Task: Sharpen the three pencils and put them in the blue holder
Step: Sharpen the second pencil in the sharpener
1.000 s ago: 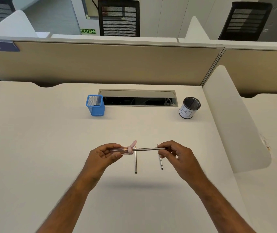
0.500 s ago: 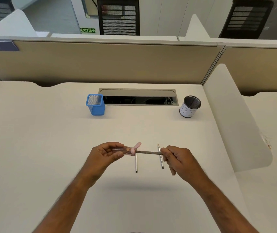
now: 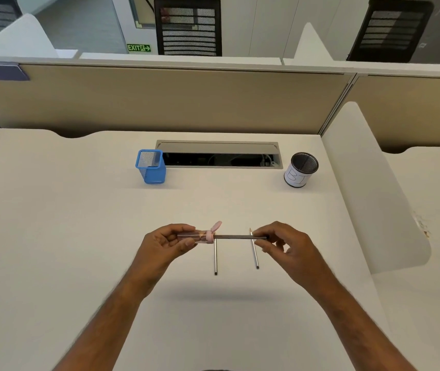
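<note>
head view: only one
left hand (image 3: 165, 242): fingers closed round clear pink-capped sharpener (image 3: 196, 236), bracing it above desk (image 3: 53, 223)
right hand (image 3: 285, 245): fingertips pinch held pencil (image 3: 236, 237) tail, probably to twist it
held pencil: dark, slim, level, tip inside sharpener
spare pencils: left one (image 3: 215, 259), right one (image 3: 254, 250) flat on desk below
blue holder (image 3: 151, 167): far back-left, looks empty

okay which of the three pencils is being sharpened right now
The pencil held level between the hands: the right hand grips its end, its tip is in the pink sharpener held by the left hand. The other two pencils lie on the desk.
</note>
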`<state>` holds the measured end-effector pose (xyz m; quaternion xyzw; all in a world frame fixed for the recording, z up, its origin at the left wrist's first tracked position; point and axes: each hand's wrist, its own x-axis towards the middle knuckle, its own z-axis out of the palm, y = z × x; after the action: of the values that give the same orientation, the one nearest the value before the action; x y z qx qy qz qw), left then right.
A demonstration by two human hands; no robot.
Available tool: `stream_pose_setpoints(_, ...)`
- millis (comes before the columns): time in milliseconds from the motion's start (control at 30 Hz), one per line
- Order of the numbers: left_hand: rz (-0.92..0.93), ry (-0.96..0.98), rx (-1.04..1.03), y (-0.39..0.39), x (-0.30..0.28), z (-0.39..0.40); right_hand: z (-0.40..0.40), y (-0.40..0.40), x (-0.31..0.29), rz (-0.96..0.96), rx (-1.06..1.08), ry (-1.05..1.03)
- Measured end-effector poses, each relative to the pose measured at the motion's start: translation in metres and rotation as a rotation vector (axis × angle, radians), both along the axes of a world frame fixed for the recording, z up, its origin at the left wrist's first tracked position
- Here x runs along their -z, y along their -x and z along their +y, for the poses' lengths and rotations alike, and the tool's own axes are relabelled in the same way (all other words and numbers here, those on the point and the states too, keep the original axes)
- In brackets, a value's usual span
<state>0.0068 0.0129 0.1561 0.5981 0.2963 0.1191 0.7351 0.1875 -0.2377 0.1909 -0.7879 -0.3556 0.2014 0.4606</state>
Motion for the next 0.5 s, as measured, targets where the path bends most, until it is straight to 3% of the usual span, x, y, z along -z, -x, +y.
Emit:
stream_pose_setpoints(167, 0.034, -0.026, 0.018, -0.0005, -0.0017, 0.0020, -0.0002, -0.0019, 0.0055, -0.064, -0.013, 0.013)
stream_pose_setpoints(367, 0.085, -0.088, 0.057, -0.0015, -0.0046, 0.0016, 0.0033, -0.0009, 0.0070, 0.196, -0.015, 0.141)
stream_pose_setpoints(500, 0.089, -0.087, 0.058, 0.0010, -0.0009, 0.0045, 0.0029, -0.0010, 0.0107, 0.253, -0.053, 0.156)
